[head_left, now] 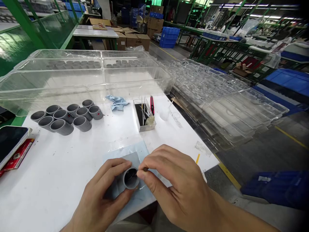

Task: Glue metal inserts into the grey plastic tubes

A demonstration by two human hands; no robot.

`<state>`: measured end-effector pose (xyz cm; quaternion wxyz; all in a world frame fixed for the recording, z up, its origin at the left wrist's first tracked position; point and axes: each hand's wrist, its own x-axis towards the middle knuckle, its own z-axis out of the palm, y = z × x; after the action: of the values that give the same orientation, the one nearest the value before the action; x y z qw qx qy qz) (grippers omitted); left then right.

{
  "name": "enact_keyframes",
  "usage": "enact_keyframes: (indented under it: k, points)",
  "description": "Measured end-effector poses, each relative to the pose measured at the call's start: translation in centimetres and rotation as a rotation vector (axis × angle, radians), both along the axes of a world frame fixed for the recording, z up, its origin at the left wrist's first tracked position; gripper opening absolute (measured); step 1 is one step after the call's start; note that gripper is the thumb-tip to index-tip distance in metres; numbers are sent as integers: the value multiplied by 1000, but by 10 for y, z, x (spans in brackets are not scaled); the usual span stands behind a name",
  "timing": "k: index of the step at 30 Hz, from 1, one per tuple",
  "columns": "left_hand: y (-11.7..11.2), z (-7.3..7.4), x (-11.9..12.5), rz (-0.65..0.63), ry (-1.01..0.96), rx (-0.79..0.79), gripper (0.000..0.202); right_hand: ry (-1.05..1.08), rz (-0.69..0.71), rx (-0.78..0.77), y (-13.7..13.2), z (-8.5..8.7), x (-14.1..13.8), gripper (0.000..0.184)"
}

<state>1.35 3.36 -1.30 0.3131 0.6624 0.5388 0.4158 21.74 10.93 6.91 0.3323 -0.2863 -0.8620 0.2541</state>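
Note:
My left hand (103, 190) is closed around a short grey tube (130, 184), its open dark end facing up toward me. Fingers and thumb press on the tube's two sides. Right at the tube's rim, my right hand (176, 180) pinches a small brown piece (145, 169) between thumb and forefinger; its kind is too small to make out. Beneath the tube lie a light blue sheet (145, 146) and a grey flat piece (134, 158). Several similar grey tubes (61, 126) stand in a cluster at the left of the white table.
Past the work area are a clear box (147, 129) with tweezers, a red cutter knife (152, 105), a blue cloth (117, 103) and a small translucent cup (164, 114). A phone (11, 141) lies at left. Clear plastic trays (79, 79) with more tubes stand behind; others (227, 103) are at right.

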Motion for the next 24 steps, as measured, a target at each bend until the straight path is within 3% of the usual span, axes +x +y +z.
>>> enact_keyframes:
  k: [8,11,14,18,21,24]
  points:
    - [0,1,-4,-51,66,7,46,-4,-15,78,-2,1,-4,10]
    - [0,2,-5,-32,65,12,44,33,-13,64,-6,11,-4,12]
    - [0,3,-4,-14,81,19,44,136,-112,39,-4,26,5,14]
    - [2,3,-2,-7,98,39,42,286,-339,190,21,33,20,16]
    - [3,0,-1,23,84,58,40,215,-476,347,53,27,22,8]
    - [4,-2,-2,29,97,77,38,120,-507,399,81,18,18,7]
